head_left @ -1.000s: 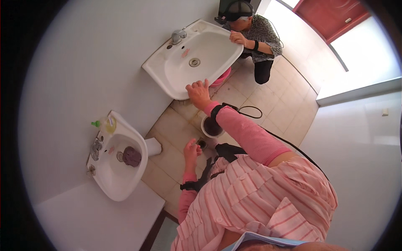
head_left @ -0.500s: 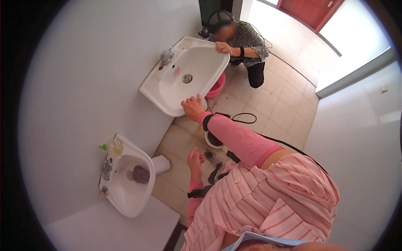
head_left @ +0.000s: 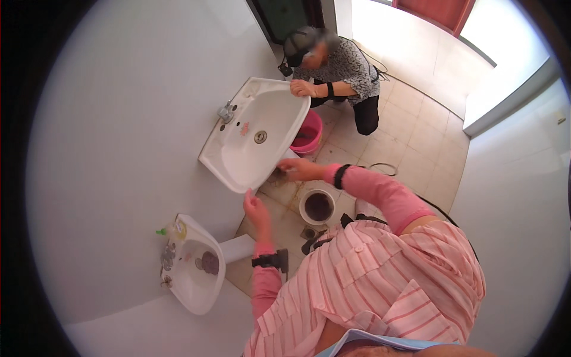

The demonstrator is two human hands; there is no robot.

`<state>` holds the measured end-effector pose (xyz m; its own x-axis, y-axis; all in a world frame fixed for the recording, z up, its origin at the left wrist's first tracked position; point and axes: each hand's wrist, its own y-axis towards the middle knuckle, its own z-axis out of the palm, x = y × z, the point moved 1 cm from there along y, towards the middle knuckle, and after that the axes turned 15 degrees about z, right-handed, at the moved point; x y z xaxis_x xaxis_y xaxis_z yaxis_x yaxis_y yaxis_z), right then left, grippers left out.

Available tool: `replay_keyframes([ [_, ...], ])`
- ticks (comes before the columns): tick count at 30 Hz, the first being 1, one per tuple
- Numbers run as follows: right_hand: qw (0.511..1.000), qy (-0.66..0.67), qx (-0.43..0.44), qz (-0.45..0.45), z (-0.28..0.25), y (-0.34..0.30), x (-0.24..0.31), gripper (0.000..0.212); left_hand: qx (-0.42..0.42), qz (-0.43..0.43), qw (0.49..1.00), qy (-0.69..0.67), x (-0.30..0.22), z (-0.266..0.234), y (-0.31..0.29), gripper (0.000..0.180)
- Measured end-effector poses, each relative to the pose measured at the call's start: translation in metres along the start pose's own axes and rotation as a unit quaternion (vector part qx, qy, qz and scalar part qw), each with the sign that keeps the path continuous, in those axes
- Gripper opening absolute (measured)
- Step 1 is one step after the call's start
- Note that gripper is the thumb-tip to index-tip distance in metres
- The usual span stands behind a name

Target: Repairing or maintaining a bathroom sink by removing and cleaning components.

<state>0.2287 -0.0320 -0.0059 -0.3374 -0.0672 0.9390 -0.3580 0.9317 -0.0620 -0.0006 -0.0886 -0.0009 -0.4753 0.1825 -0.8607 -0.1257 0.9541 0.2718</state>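
Observation:
A white wall sink (head_left: 264,110) with a metal tap (head_left: 226,111) is at upper left centre, its basin holding a drain and a small reddish patch. My left hand (head_left: 257,211) is raised at the sink's near corner, fingers partly extended, fingertips at or just by the rim. Close to the sink's right-hand edge is my right hand (head_left: 302,169), its blurred fingers bent beside the rim; whether they grip anything is unclear. Opposite me, a crouching person (head_left: 348,68) has a hand (head_left: 303,88) on the far rim.
A pink bucket (head_left: 316,138) stands under the sink's right side. Nearer is a white bucket (head_left: 302,206) with dark contents, by a floor drain (head_left: 309,233). A second sink (head_left: 201,300) at lower left holds a purple cloth (head_left: 210,262); a bottle (head_left: 177,229) sits on its edge.
My right hand has left the top of the near rim and dropped beside the right edge. My left hand has risen to the near corner. The other person's hand stays on the far rim.

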Motion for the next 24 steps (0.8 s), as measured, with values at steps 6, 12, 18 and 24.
replay_keyframes([
  [6, 0.909, -0.238, -0.005, 0.342, -0.111, -0.178, -0.200, 0.040, 0.086, 0.184, 0.952, 0.229, -0.044, 0.040, 0.052, 0.054],
  [12, 0.733, 0.026, -0.182, 0.655, -0.127, -0.396, -0.265, 0.021, 0.244, 0.036, 0.883, 0.399, -0.049, 0.087, 0.082, 0.071],
  [18, 0.566, 0.338, -0.312, 0.684, -0.069, -0.472, -0.248, 0.014, 0.265, -0.044, 0.831, 0.488, -0.031, 0.101, 0.093, 0.066],
  [24, 0.721, 0.179, -0.150, 0.653, -0.089, -0.401, -0.226, 0.027, 0.282, -0.029, 0.828, 0.484, -0.023, 0.099, 0.097, 0.062],
])
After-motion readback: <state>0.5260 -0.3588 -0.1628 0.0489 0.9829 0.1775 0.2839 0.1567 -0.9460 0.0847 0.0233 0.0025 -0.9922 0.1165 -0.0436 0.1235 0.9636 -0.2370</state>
